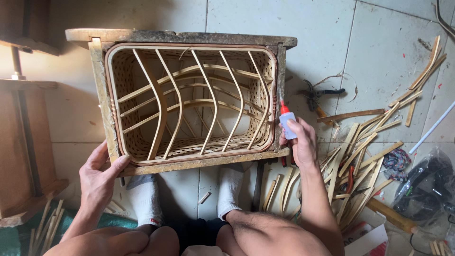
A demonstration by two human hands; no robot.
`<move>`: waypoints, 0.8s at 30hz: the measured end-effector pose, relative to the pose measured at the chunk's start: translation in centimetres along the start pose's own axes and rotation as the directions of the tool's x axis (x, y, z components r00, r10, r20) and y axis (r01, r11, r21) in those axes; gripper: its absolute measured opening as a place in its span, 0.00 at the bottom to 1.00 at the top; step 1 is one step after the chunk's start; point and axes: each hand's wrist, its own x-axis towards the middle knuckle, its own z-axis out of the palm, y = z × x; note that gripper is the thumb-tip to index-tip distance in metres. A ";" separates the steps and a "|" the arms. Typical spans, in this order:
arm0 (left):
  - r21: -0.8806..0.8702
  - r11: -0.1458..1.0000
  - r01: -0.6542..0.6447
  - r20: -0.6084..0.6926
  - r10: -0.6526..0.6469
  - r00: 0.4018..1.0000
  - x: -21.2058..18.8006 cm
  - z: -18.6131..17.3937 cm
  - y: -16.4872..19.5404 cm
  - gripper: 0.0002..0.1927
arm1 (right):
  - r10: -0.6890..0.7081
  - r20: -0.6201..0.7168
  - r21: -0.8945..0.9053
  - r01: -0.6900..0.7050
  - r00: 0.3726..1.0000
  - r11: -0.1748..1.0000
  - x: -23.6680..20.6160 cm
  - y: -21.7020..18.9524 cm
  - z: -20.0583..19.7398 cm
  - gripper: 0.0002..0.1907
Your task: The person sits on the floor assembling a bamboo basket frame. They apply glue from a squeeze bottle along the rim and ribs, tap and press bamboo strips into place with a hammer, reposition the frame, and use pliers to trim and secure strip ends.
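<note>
Head view, looking down past my knees: I sit over a woven bamboo basket [189, 102] that lies cradled in a rough wooden frame [102, 90] on the tiled floor [379, 57], its curved inner ribs facing me. My left hand [97, 178] clasps the frame's near left corner, thumb hooked over the edge, fingers wrapped below. My right hand [299, 142] is closed round a small glue bottle [286, 122], its red nozzle tipped up against the basket's right rim. The basket looks light but springy, and the thin ribs would likely bend or snap under a pinch, so I judge the solid frame the safer place to hold, as my left hand does. The bottle is small and smooth, probably soft-walled; a light grip low on its body should keep it from squirting. Loose bamboo strips [360, 156] litter the floor to my right, with pliers [318, 95] beyond them and my socked feet [142, 199] under the frame.
</note>
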 end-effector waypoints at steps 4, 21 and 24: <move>-0.048 0.999 0.024 0.007 -0.023 1.000 0.1 -0.1 -0.6 0.36 | 0.032 -0.020 -0.038 -0.033 0.999 0.999 -0.3 0.6 -0.1 0.22; 0.044 0.999 -0.025 -0.011 0.025 1.000 -0.4 -0.1 -0.5 0.35 | -0.053 -0.065 -0.209 0.038 0.996 0.977 -5.5 1.0 -0.6 0.17; 0.033 0.999 -0.010 -0.015 0.011 1.000 -0.6 0.0 -0.5 0.34 | -0.017 -0.070 -0.210 0.002 0.997 0.978 -5.5 1.3 -0.5 0.17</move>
